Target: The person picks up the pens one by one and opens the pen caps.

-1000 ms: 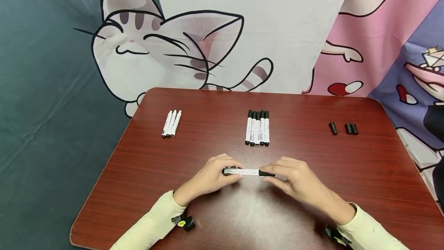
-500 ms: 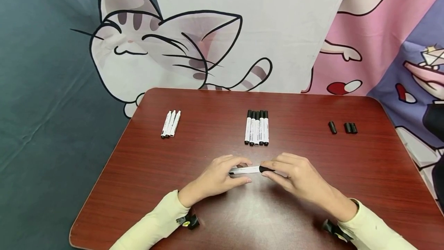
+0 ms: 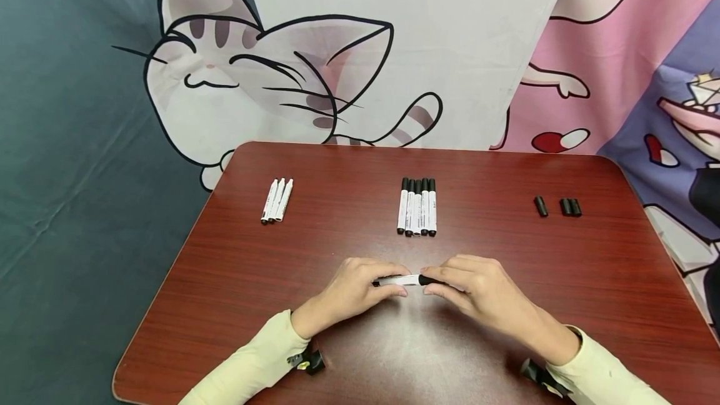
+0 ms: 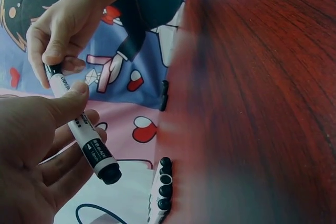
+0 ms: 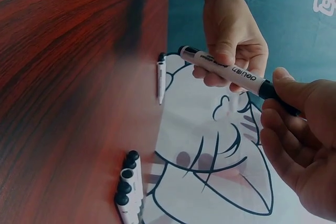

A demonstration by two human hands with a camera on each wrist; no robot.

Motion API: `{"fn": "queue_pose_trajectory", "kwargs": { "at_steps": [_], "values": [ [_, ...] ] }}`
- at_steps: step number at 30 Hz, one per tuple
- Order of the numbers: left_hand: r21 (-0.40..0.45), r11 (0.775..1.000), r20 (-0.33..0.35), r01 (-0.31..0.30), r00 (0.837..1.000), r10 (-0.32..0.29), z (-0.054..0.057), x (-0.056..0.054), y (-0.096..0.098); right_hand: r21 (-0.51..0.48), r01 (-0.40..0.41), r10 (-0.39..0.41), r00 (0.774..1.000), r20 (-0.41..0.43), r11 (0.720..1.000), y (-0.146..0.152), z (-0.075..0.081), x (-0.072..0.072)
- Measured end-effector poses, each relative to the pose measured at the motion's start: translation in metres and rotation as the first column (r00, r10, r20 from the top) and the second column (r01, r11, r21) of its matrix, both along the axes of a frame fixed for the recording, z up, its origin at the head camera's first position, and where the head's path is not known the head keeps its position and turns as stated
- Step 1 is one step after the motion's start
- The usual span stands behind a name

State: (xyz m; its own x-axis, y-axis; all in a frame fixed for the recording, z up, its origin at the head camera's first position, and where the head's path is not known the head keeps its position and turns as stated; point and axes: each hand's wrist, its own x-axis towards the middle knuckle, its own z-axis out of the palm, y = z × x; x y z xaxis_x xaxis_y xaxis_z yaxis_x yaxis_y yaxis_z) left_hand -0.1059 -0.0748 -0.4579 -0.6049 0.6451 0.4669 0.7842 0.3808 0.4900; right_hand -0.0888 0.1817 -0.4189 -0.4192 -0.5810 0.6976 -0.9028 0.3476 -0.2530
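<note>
A white marker with a black cap is held level between both hands, above the near middle of the table. My left hand grips the barrel between thumb and fingers; in the left wrist view the marker's black tail end sticks out past the fingers. My right hand pinches the cap, which sits on the marker. Part of the cap is hidden by the right fingers.
Several capped markers lie in a row at the table's back middle. Uncapped white markers lie at the back left. Loose black caps lie at the back right, one cap apart from the others. The reddish-brown table has rounded corners.
The left hand has slid a little to the right along the marker. Half a second ago its thumb and fingers were spread wider; now they close on the barrel. The right hand stays on the cap.
</note>
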Motion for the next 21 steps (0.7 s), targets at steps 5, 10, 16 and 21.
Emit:
{"fn": "queue_pose_trajectory", "kwargs": {
  "at_steps": [5, 10, 16, 21],
  "values": [
    [-0.021, 1.000, -0.036, 0.005, 0.999, -0.006, 0.0016, 0.0002, -0.0011, -0.020, 0.005, -0.006, 1.000, -0.013, 1.000, -0.0007, 0.0002, 0.0009],
    [-0.032, 0.999, -0.045, 0.019, 0.999, -0.020, 0.0038, 0.0002, -0.0016, -0.039, 0.011, -0.012, 1.000, -0.027, 0.999, -0.0005, -0.0006, 0.0005],
    [-0.047, 0.999, -0.026, 0.025, 0.999, -0.026, 0.0068, 0.0009, -0.0022, -0.057, 0.009, -0.010, 1.000, -0.029, 0.998, 0.0002, -0.0034, -0.0002],
    [-0.063, 0.998, -0.020, 0.014, 1.000, -0.015, 0.0074, 0.0006, -0.0044, -0.084, 0.002, -0.006, 0.999, -0.050, 0.996, 0.0004, -0.0016, -0.0009]
  ]
}}
